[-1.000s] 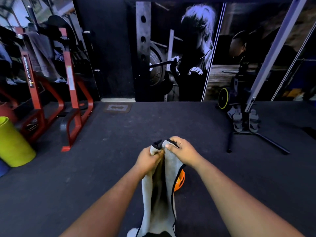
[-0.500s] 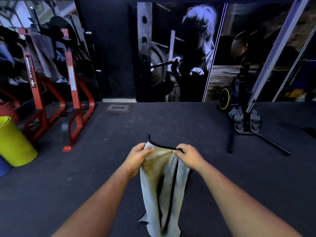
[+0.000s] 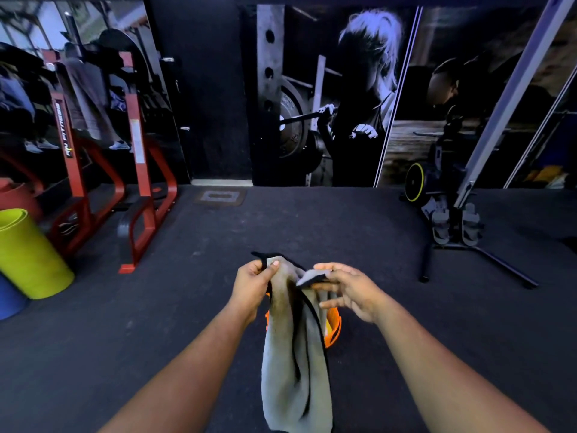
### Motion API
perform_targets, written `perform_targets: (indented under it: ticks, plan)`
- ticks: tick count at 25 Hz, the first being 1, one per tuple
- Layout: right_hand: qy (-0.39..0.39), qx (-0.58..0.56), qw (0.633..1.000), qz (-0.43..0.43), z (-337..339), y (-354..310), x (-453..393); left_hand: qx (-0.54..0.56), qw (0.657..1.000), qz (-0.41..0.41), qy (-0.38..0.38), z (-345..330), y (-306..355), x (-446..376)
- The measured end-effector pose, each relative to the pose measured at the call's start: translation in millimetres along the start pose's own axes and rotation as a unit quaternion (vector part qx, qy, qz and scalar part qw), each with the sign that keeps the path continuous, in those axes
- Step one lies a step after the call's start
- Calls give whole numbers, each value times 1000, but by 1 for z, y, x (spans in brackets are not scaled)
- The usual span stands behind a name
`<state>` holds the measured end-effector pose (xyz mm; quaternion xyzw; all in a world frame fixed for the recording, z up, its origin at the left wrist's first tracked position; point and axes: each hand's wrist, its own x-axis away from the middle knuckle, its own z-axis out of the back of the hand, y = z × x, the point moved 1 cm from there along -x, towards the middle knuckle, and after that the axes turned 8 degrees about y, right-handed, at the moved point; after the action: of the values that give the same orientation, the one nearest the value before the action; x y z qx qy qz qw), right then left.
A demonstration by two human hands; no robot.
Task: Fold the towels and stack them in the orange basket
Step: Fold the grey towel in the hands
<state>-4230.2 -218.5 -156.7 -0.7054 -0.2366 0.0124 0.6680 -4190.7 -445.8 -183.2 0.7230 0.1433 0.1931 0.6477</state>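
A grey towel [image 3: 290,364] with black edging hangs in front of me, bunched lengthwise. My left hand [image 3: 254,285] pinches its top left corner between thumb and fingers. My right hand [image 3: 349,292] holds another corner of the towel between loosely spread fingers, a little lower and to the right. The orange basket [image 3: 332,328] stands on the floor behind the towel; only parts of its rim and wall show beside the cloth. What lies inside it is hidden.
Dark rubber gym floor [image 3: 187,307] all around. A red steel rack [image 3: 137,182] and a rolled yellow-green mat [image 3: 28,254] stand at the left. A rowing machine with a black T-shaped foot [image 3: 468,242] stands at the right. A mural wall closes the back.
The towel's top edge, stretched between both hands half a second ago, has slackened. My right hand has shifted its hold and opened its fingers; the orange basket shows again behind the cloth.
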Motion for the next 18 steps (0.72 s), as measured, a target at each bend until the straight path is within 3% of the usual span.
perform_targets:
  ticks: [2,3,7,8,13,18]
  plan:
    - [-34,110,992,61,0,-1,-1,1,1000,16,11,1,1,-8]
    - [-14,195,973,120,-2,-1,-5,-3,1000,21,3,1,1,-10]
    - [162,416,838,314,-8,-5,-20,-19,998,-8,-58,-6,0,-4]
    - [176,424,825,329,-11,-6,-22,-17,997,-21,-68,-7,-1,-1]
    - [141,329,888,289,-20,-4,-28,-14,994,-23,-102,-13,4,9]
    - [168,331,888,273,-26,-1,-33,-7,987,-50,-149,-14,2,17]
